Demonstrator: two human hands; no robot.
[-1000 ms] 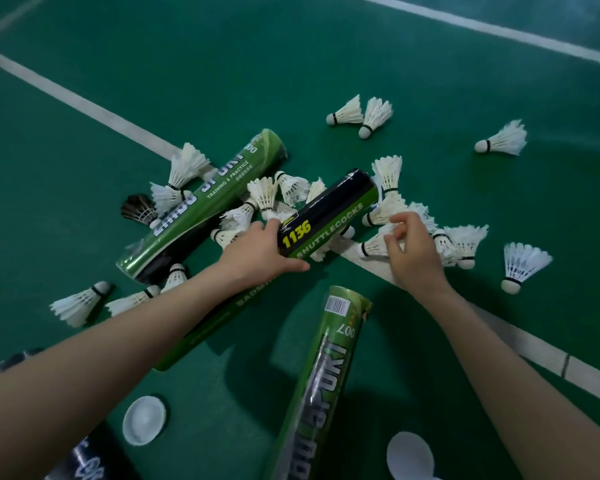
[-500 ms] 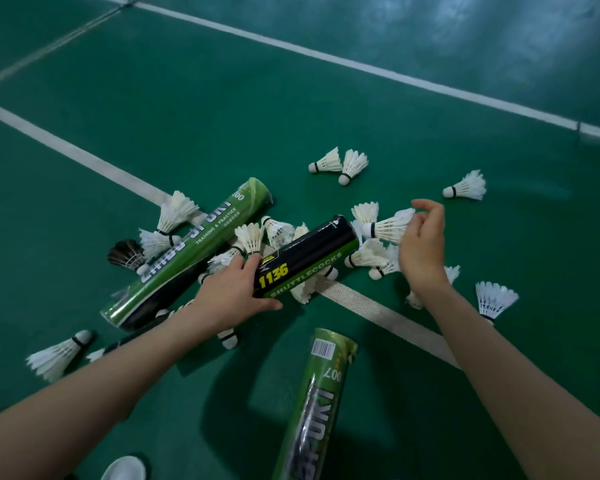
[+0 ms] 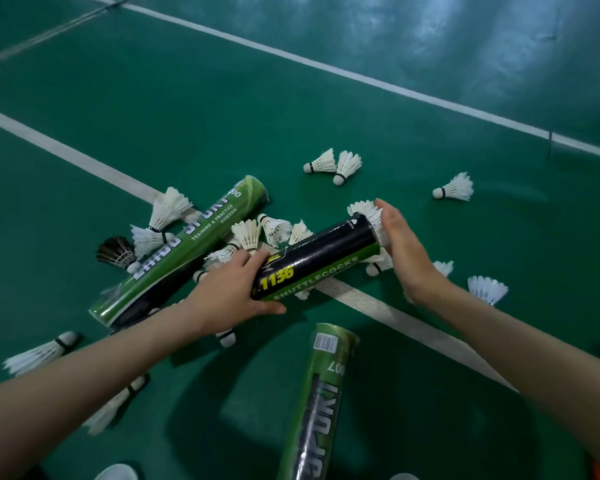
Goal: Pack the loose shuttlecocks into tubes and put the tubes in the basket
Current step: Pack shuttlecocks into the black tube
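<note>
My left hand (image 3: 232, 292) grips the lower end of a black and green tube marked 1136 (image 3: 321, 256), held slanted above the court floor. A white shuttlecock (image 3: 369, 213) sticks feathers-out from the tube's upper mouth. My right hand (image 3: 404, 251) lies with straight fingers and palm against those feathers at the mouth. Several loose white shuttlecocks (image 3: 347, 164) lie scattered on the floor around and under the tube, along with one black shuttlecock (image 3: 116, 252).
A green tube (image 3: 187, 247) lies on the floor at the left, partly under my left hand. Another green tube (image 3: 321, 400) lies near the bottom centre. White caps (image 3: 116, 472) peek in at the bottom edge. White court lines cross the green floor.
My right hand carried a white shuttlecock to the tube's mouth and now presses flat on its feathers. My left hand raised the tube's far end. The view tilted upward.
</note>
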